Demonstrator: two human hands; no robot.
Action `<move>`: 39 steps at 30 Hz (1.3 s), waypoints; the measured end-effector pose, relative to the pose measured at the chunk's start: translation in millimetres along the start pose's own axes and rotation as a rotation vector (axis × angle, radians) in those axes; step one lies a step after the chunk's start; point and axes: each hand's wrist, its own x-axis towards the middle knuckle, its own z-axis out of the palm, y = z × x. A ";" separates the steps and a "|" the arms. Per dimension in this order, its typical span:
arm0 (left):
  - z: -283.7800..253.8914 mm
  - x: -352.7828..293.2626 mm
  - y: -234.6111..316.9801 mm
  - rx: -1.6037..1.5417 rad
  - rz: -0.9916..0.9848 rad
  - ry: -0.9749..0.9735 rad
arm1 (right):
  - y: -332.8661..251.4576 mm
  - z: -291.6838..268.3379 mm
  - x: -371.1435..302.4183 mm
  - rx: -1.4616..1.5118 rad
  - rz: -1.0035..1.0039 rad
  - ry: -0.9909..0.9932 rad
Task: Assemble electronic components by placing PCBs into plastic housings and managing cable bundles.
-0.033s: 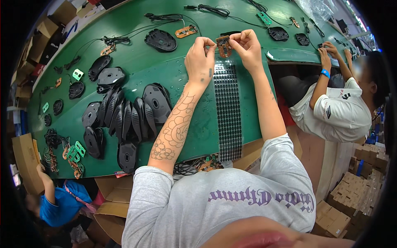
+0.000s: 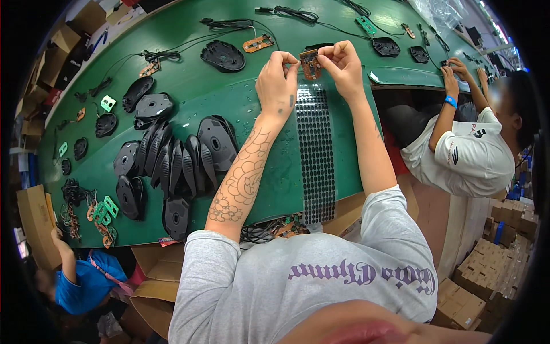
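A small orange-brown circuit board (image 2: 311, 70) with dark parts on it is held up between my two hands, over the far end of a sheet of small black oval stickers (image 2: 317, 155). My right hand (image 2: 344, 67) pinches the board's right side between thumb and fingers. On the other side, my left hand (image 2: 277, 81) is closed, its thumb and fingertips at the board's left edge. Just behind the board a black curved part (image 2: 318, 46) shows, mostly covered. Left of my left forearm lies a pile of black computer mouse shells (image 2: 172, 157).
Across the green table (image 2: 263, 166) lie an open mouse base (image 2: 222, 55), an orange board (image 2: 258, 43), black cables (image 2: 295, 14) and green boards (image 2: 105, 211). A co-worker in white (image 2: 472, 152) sits at the right; another in blue (image 2: 94, 284) is at lower left. Cardboard boxes (image 2: 487, 269) stand lower right.
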 end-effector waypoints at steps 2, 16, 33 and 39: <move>-0.1 -0.2 0.0 0.023 -0.001 -0.009 | -0.2 -1.6 0.4 0.003 -0.004 -0.021; -10.0 3.5 5.8 -0.251 -0.112 -0.118 | -5.0 6.3 1.5 0.091 0.016 -0.087; -99.3 -74.5 133.3 -0.466 -0.117 -0.472 | 26.0 -96.0 35.7 -0.944 0.246 0.586; -221.0 -233.3 122.9 0.441 0.078 -1.434 | 12.7 -51.3 -119.6 -0.790 -0.075 0.452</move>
